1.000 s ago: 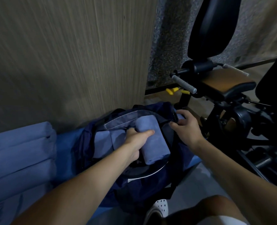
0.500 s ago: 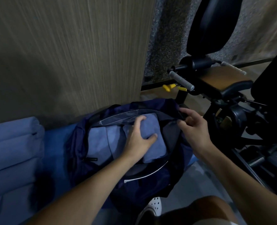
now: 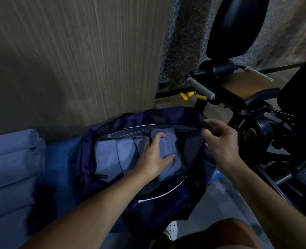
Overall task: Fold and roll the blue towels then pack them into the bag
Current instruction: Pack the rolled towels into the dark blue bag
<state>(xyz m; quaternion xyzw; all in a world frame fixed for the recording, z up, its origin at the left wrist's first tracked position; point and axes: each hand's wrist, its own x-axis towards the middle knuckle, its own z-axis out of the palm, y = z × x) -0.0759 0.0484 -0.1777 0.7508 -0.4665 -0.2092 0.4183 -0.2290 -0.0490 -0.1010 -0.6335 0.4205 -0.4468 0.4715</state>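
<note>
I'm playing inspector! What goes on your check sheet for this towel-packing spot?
surface: blue surface under the bag; grey floor beside it.
job's things: navy bag open, two blue towels inside, third towel at its mouth; rolled towels stacked at left.
clutter: yellow thing, white shoe.
hands: left hand grips the third towel; right hand pinches the bag's rim.
cables: one thin line at right, too small to tell.
surroundings: wood-grain panel, speckled wall, black gym machine.

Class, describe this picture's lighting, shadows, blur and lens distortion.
Head view: dim, bluish light, no glare. Head view: a soft shadow darkens the wood panel at left. Head view: the panel's edge leans, a wide-angle effect. Head view: the stacked towels at the left edge look soft; the left hand on the rolled towel is sharper.
</note>
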